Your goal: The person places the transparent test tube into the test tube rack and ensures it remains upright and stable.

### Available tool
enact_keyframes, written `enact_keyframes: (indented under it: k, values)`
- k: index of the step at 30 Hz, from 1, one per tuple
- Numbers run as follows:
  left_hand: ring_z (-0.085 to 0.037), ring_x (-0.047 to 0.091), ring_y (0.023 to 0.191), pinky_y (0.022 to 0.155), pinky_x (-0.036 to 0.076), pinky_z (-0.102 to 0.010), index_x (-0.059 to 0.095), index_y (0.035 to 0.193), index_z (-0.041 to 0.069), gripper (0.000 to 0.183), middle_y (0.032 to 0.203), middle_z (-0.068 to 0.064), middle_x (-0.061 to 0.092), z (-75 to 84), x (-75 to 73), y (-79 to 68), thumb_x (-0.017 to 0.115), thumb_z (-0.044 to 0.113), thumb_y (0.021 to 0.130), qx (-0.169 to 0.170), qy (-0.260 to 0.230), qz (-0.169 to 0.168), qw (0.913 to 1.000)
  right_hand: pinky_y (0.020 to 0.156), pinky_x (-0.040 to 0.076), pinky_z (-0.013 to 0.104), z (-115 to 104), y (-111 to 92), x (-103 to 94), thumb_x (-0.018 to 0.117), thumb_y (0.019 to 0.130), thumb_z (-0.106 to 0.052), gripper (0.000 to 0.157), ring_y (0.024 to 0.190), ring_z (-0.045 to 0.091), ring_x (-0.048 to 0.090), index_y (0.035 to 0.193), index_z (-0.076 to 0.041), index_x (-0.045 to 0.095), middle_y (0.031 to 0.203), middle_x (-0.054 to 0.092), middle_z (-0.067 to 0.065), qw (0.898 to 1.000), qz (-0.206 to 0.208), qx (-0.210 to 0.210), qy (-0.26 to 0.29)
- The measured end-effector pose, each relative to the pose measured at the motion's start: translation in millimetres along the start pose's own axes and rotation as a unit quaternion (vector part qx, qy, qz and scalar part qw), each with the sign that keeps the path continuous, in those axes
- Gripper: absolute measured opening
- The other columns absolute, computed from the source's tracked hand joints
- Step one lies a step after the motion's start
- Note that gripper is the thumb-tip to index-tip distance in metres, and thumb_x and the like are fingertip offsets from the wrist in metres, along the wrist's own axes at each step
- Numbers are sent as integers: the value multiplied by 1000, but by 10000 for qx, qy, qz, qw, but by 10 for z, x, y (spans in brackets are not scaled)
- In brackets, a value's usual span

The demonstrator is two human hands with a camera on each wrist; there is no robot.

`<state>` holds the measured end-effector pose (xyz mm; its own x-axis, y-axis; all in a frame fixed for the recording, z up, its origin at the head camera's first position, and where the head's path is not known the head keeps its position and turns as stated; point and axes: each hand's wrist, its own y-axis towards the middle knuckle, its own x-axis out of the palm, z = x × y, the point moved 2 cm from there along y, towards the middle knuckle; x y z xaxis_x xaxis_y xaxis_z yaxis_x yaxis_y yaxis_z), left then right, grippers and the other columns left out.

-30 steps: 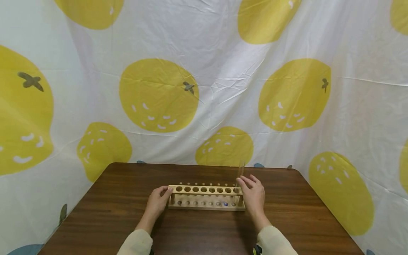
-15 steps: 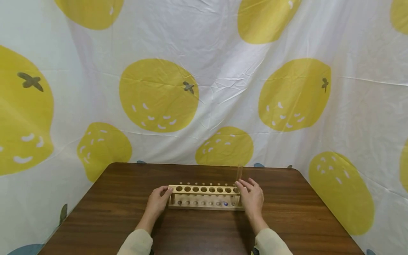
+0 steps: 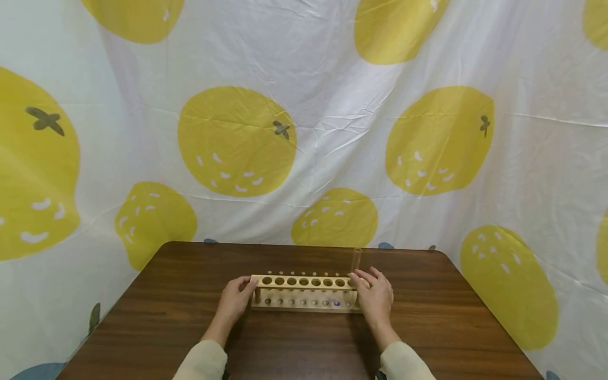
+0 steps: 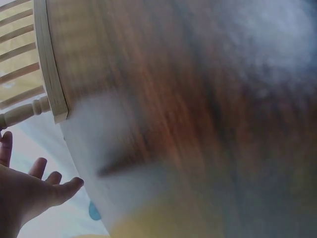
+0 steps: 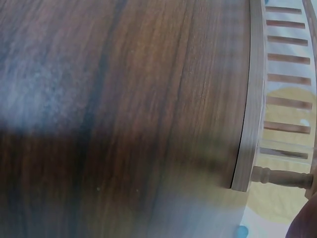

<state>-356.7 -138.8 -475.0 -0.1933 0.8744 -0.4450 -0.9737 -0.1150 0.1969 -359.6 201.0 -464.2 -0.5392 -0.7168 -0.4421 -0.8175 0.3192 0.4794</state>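
Observation:
A pale wooden test tube rack [image 3: 304,308] stands on the table, with a row of round holes along its top bar. My left hand [image 3: 234,298] holds the rack's left end, thumb on the top bar; in the left wrist view its other fingers spread loosely beside the end post. At the rack's right end, my right hand [image 3: 375,294] pinches a clear glass test tube [image 3: 357,258] standing upright in the last hole. Fingers partly cover that hole. The tube's lower part shows only faintly. A small blue spot [image 3: 336,303] shows in the lower bar, beside the tube.
Short pegs [image 3: 303,274] line the back of the rack. The dark wooden table [image 3: 190,316] has rounded far corners. A white cloth with yellow lemons [image 3: 332,105] hangs behind it and along both sides.
The test tube has come down in the rack's rightmost hole and stands straighter. My right hand has moved slightly down and left with it. The left hand stays on the rack.

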Motion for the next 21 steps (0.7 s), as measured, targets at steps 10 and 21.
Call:
enact_keyframes:
  k: [10,21]
  values:
    - [-47,45,129,105,37,-59,64,123,-6,41,135,-29,53,14,-5,3,56,29,103,37,141,-53,9999,106,30,59,0,3,-18,74,90,-32,31,130,44,43,110,-8,77,138,55,20,9999,-115,56,-86]
    - [-46,46,128,103,39,-58,63,126,-4,47,135,-28,53,36,-40,-4,52,35,104,-173,101,-115,9997,107,30,56,45,17,-93,74,89,-43,42,132,42,42,113,-8,76,140,54,17,9997,-110,193,113]
